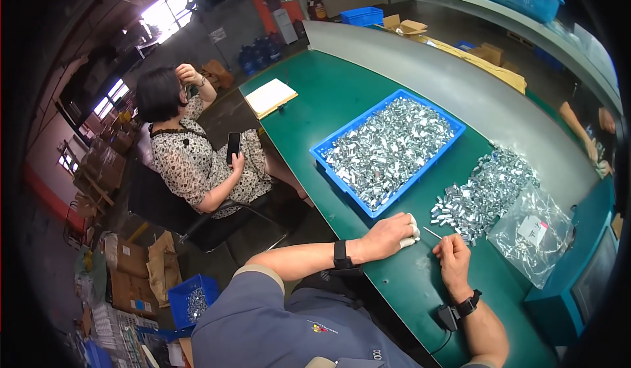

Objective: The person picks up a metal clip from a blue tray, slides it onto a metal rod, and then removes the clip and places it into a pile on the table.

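Both our hands rest on the green desk: our left hand, fingertips wrapped in white tape, is curled loosely, and we cannot tell whether it holds anything; our right hand pinches a thin silvery metal pin that points toward the left hand. Just beyond the right hand lies a loose heap of small shiny metal clips, with a clear plastic bag of the same parts beside it. Farther off, past the left hand, sits a blue plastic tray heaped with clips
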Motion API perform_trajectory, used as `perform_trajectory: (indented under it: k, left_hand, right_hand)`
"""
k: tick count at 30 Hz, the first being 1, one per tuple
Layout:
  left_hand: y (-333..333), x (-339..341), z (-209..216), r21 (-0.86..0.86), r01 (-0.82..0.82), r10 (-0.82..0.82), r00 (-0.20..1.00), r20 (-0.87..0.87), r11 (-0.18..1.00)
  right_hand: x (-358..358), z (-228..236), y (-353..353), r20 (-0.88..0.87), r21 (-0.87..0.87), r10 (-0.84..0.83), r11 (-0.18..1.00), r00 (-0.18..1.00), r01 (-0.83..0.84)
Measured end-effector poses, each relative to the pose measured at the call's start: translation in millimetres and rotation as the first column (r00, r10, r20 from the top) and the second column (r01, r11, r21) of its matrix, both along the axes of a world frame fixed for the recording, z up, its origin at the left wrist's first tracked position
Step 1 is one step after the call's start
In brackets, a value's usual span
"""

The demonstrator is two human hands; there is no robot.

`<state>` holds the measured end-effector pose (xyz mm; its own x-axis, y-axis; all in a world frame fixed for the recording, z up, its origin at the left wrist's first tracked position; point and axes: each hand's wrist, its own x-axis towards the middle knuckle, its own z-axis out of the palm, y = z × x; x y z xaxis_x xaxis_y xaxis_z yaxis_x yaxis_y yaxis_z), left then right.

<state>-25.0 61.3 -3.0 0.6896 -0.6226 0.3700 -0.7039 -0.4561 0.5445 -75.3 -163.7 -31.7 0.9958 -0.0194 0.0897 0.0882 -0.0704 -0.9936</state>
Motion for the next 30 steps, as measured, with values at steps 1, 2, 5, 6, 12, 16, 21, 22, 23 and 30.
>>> perform_trajectory:
  k: [1,2,5,6,12,16,21,22,23,30]
  left_hand:
    - [1.4,-1.5,-0.2,-0.067,-0.029,0.023,0.995,-0.092,0.997]
    - [2.2,-2.1,-0.9,-0.115,-0.064,0.053,0.994,-0.094,0.991]
    - [3.7,-12.3,-6.5,-0.238,-0.149,0.073,0.951,-0.3,0.96]
    - [3.4,-14.3,-10.1,-0.239,-0.157,0.079,0.949,-0.305,0.958]
    - [3.3,-19.2,-9.9,-0.308,-0.195,0.034,0.887,-0.46,0.931]
    - [5.1,-20.1,-17.2,-0.361,-0.216,0.023,0.882,-0.47,0.907]
    - [6.1,-18.5,-19.0,-0.36,-0.18,0.003,0.897,-0.442,0.915]
    - [5.6,-18.2,-20.0,-0.369,-0.152,-0.016,0.911,-0.413,0.917]
    - [5.4,-18.1,-20.9,-0.377,-0.122,-0.034,0.923,-0.383,0.918]
    - [6.8,-17.3,-19.5,-0.37,-0.142,-0.021,0.915,-0.404,0.918]
  right_hand:
    - [-1.0,0.9,0.8,-0.009,-0.008,0.014,1.0,1.0,-0.015]
    - [-0.6,1.0,0.4,-0.013,-0.008,0.022,1.0,1.0,-0.023]
    - [-1.3,1.6,-0.7,-0.03,-0.074,0.099,0.992,0.995,-0.101]
    - [-1.1,4.0,-1.2,-0.042,-0.094,0.105,0.99,0.994,-0.109]
    - [-1.4,4.4,-4.3,-0.032,-0.106,0.084,0.991,0.996,-0.087]
    - [2.6,4.2,-8.8,-0.089,-0.045,0.066,0.996,0.994,-0.071]
    - [-0.1,6.1,-4.8,-0.057,-0.135,0.142,0.98,0.988,-0.149]
    - [-0.5,7.7,-4.1,-0.055,-0.126,0.13,0.983,0.99,-0.136]
    - [-0.4,8.4,-3.6,-0.053,-0.117,0.117,0.986,0.992,-0.123]
    - [1.3,1.3,-7.0,-0.037,-0.058,0.101,0.993,0.994,-0.103]
